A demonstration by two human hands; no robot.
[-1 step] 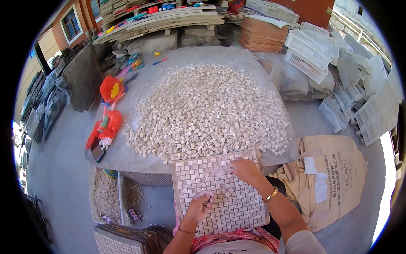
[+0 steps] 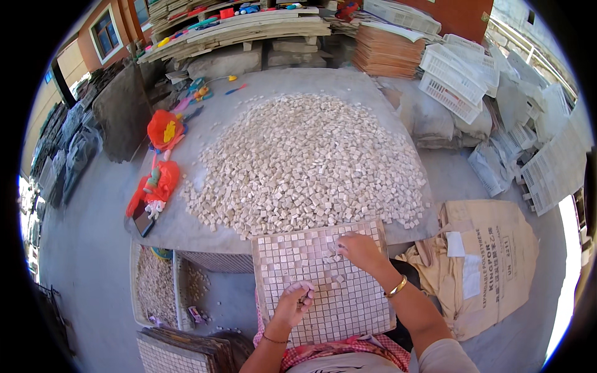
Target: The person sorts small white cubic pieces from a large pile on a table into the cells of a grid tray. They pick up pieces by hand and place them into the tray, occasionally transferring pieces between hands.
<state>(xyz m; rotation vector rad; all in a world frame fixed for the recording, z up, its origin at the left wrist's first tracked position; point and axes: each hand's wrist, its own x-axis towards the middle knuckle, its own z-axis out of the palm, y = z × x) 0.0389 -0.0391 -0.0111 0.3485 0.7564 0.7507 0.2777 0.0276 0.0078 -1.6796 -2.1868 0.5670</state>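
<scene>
A square grid tray (image 2: 273, 273) leans from my lap against the table edge, most of its cells filled with small whitish stone tiles (image 2: 367, 304). Above its upper right part, my right hand (image 2: 362, 250) is closed in a pinch, with what looks like one small tile at the fingertips. My left hand (image 2: 292, 306) is curled over the lower left part, and what its fingers hold is hidden. Between the hands a few loose tiles (image 2: 337, 279) lie on top of the grid. Some cells in the upper middle look unfilled.
A big heap of tiles (image 2: 311, 161) covers the grey table (image 2: 168, 217). Red bags (image 2: 163, 180) and a phone (image 2: 144, 224) lie at its left edge. Below left stand a white bin (image 2: 180, 292) and stacked filled trays (image 2: 177, 354). A tan sack (image 2: 497, 267) lies right.
</scene>
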